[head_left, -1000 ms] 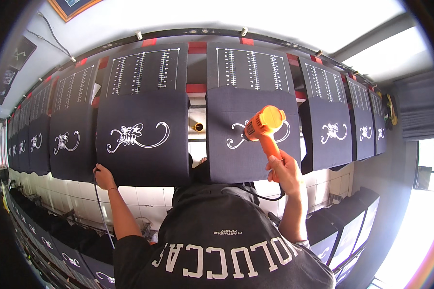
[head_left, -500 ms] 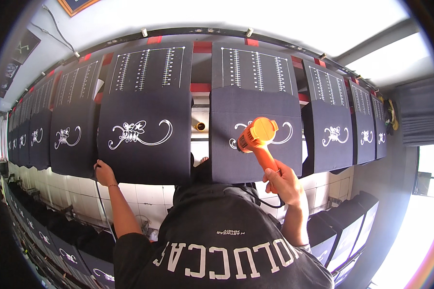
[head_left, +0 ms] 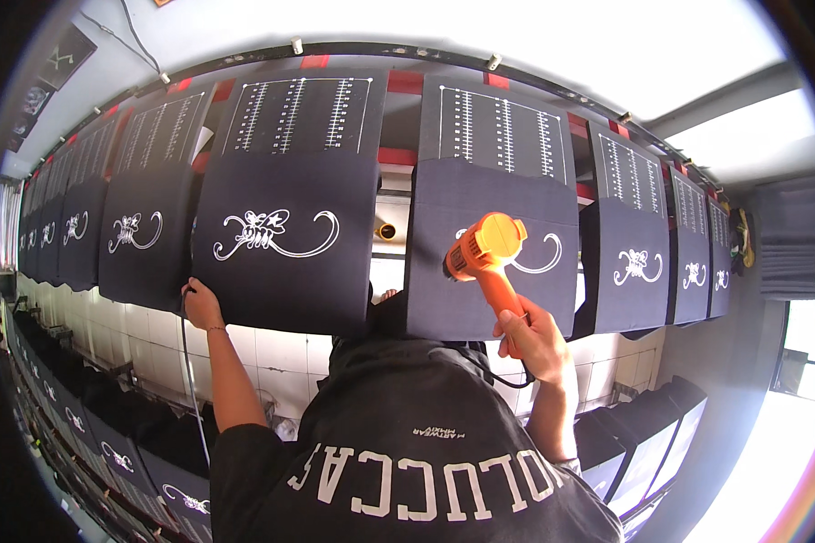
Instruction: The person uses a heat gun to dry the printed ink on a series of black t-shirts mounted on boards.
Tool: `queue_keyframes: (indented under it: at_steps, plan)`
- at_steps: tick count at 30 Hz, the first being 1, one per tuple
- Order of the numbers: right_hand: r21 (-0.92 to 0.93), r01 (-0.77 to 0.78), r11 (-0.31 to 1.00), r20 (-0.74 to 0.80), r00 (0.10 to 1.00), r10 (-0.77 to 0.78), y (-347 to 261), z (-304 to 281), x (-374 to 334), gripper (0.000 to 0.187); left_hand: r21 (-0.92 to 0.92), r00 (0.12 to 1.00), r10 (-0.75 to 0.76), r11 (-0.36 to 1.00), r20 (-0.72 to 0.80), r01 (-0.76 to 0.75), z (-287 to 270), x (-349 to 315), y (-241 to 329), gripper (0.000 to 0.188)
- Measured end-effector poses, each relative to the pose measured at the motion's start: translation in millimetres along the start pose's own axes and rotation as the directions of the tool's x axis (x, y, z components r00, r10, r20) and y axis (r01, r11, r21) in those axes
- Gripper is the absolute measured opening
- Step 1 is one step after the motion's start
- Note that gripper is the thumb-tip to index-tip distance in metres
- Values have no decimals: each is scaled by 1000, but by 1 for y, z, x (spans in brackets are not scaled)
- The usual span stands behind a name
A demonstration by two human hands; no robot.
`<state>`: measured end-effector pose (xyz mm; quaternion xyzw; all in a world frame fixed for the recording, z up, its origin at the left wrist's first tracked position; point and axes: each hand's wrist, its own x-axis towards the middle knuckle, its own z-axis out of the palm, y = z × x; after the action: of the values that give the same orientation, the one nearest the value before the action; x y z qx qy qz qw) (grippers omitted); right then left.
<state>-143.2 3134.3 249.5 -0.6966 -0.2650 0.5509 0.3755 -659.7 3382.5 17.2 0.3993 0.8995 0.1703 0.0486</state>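
Note:
My right hand (head_left: pixel 536 344) is closed around the handle of an orange heat gun (head_left: pixel 487 246). The gun is over a dark fabric piece (head_left: pixel 516 303) on a board, its nozzle pointing left and partly down. It hides the left part of the white printed design (head_left: pixel 541 255) there. At the lower left corner of the neighbouring fabric-covered board (head_left: pixel 281 299), my left hand (head_left: pixel 204 305) has its fingers curled around a thin cord (head_left: pixel 188 362) that hangs down past my forearm. A white insect-like figure with curling lines (head_left: pixel 272 233) shows whole on that board.
Similar boards with dark fabric and white prints line up to the left (head_left: pixel 131 240) and right (head_left: pixel 638 271). A dark rail (head_left: pixel 398 50) runs behind them. Another row of covered boards (head_left: pixel 118 434) stands behind me. A yellow-rimmed round object (head_left: pixel 386 232) shows through the gap.
The boards sit further right in the view, as the head view has shifted. The heat gun now covers more of the print's left part. Both hands keep their holds.

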Motion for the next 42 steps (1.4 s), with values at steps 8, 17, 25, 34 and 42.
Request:
queue_keyframes:
  at_steps: [8, 17, 25, 34, 42]
  plan:
    - [-40, 62, 997, -32, 997, -64, -2, 9, 10, 38, 1, 1000, -16, 1000, -5, 16, 0, -1, -1, 58]
    - [24, 63, 998, 38, 997, -64, 4, -8, 15, 33, -479, 999, 16, 878, 30, 0, 17, 29, -45, 62]
    - [21, 40, 999, 77, 996, -42, 5, -15, 5, 33, -613, 979, -201, 768, 44, 185, 4, 23, -140, 65]
    - [36, 10, 999, -20, 1000, -9, 23, -24, -9, 40, -570, 896, -383, 694, 223, 439, -65, 17, -165, 58]
    - [115, 93, 989, -114, 990, -80, 5, 42, 4, 46, -632, 916, -366, 675, 163, 382, -58, 130, -179, 59]
